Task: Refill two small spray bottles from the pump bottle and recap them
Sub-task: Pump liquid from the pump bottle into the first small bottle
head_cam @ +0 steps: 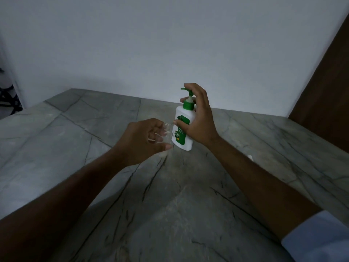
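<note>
Right hand [198, 118] wraps pump bottle [183, 129], upright on bench [75, 148], forefinger on green pump head [187, 90]. Left hand [143, 140] grips clear small spray bottle [166, 132], uncapped, beside it under the spout. Early filling stage, apparently; second bottle, caps unseen.

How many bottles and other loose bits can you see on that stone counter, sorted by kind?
Pump bottle, white with green pump, held by the right hand: 1
Small clear bottle, held by the left hand: 1
Small white thing by the right forearm, too small to identify: 1
Total: 3
</note>
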